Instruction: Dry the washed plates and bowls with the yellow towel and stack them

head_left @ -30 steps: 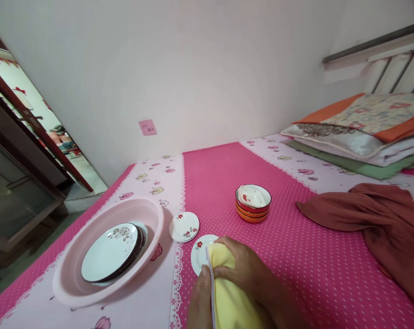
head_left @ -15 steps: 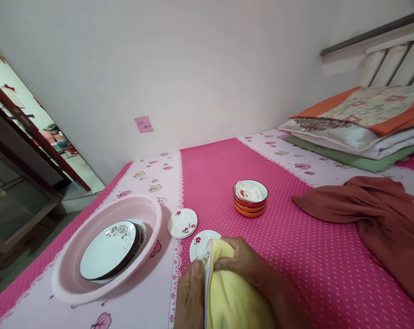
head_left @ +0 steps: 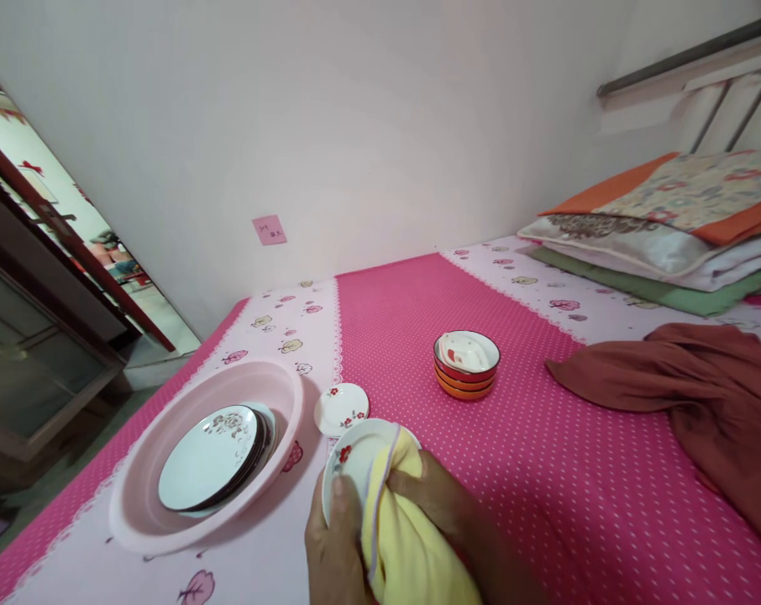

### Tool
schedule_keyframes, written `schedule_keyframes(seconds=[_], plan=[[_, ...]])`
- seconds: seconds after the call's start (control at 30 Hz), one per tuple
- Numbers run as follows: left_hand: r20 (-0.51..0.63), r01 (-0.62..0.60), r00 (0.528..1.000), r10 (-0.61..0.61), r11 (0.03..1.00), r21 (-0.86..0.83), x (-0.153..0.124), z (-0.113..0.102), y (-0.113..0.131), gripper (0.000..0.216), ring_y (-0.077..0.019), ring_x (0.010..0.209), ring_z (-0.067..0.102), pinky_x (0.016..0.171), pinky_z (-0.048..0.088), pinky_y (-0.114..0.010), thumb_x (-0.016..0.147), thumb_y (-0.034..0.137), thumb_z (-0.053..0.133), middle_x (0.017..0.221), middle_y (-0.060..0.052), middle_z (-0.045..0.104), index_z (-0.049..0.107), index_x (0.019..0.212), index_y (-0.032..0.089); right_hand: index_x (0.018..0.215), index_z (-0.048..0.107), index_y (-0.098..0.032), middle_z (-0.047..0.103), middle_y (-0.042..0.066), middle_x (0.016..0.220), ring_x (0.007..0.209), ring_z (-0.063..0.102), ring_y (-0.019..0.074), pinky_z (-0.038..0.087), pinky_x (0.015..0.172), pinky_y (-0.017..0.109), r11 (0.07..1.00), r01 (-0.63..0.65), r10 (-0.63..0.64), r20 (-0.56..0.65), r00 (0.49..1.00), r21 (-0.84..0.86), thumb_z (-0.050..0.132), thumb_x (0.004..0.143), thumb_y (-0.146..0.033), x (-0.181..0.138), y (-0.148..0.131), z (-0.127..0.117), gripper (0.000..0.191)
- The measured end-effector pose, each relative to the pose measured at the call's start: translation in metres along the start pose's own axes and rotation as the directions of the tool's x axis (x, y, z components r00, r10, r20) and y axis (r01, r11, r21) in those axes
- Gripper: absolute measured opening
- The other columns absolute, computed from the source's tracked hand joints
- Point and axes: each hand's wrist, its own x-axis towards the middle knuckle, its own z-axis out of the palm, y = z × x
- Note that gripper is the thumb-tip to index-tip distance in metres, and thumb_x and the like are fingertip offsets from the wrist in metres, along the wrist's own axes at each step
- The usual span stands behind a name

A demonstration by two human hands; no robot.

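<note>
Here — two hands point(head_left: 338, 546) point(head_left: 443, 502), one held plate point(head_left: 354, 460), cloth point(head_left: 411, 546)

This looks like a bedroom in a home, with a pink dotted bedsheet point(head_left: 390, 328) spread against a plain wall point(head_left: 380, 134), folded bedding point(head_left: 663, 223) piled on it and a doorway point(head_left: 152, 307) opening onto another room.

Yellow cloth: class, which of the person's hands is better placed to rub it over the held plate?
The right hand, probably: it grips the yellow cloth lying over part of the plate, while the left hand holds the plate's edge.
</note>
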Motion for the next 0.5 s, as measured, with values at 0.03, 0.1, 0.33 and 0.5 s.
schedule_keyframes(seconds=[0.03,0.1,0.33,0.5], plan=[[0.073,-0.003,0.997,0.003,1.000,0.002,0.002,-0.001,0.005,0.044,-0.0322,0.111,0.072,0.085,0.060,-0.034,0.085,0.054,0.076,0.112,-0.012,0.079,0.073,0.115,0.022,0.101,0.077,-0.019,0.080,0.009,0.102,0.095,0.075,0.0291,0.057,0.094,0.044,1.000,-0.006,0.007,0.031,1.000,-0.030,0.088,0.068,-0.055,-0.004,-0.005,-0.005,0.050],[0.183,-0.014,0.983,0.005,0.999,0.047,0.005,-0.004,0.011,0.040,-0.0280,0.086,0.074,0.067,0.058,-0.029,0.074,0.051,0.087,0.097,-0.011,0.080,0.075,0.095,0.019,0.100,0.079,-0.017,0.080,0.007,0.097,0.091,0.075,0.0264,0.057,0.090,0.040,0.995,-0.046,0.056,0.112,0.992,-0.090,0.087,0.070,-0.052,-0.013,-0.015,-0.015,0.047],[0.237,-0.082,0.969,0.064,0.994,0.068,-0.003,0.000,0.009,0.050,-0.0303,0.082,0.074,0.069,0.058,-0.033,0.075,0.054,0.085,0.086,-0.010,0.080,0.081,0.105,0.015,0.100,0.079,-0.016,0.079,0.005,0.096,0.087,0.074,0.0228,0.057,0.087,0.035,0.990,-0.109,0.125,0.212,0.969,-0.087,0.090,0.067,-0.046,-0.019,-0.022,-0.021,0.046],[0.009,-0.079,0.997,0.078,0.997,0.026,-0.007,0.004,0.006,0.051,-0.0318,0.092,0.074,0.076,0.059,-0.033,0.075,0.056,0.082,0.097,-0.010,0.081,0.077,0.107,0.017,0.109,0.077,-0.016,0.080,0.008,0.099,0.092,0.075,0.0258,0.056,0.090,0.037,0.999,-0.025,0.019,0.129,0.991,0.041,0.088,0.074,-0.046,-0.007,-0.004,-0.005,0.048]])
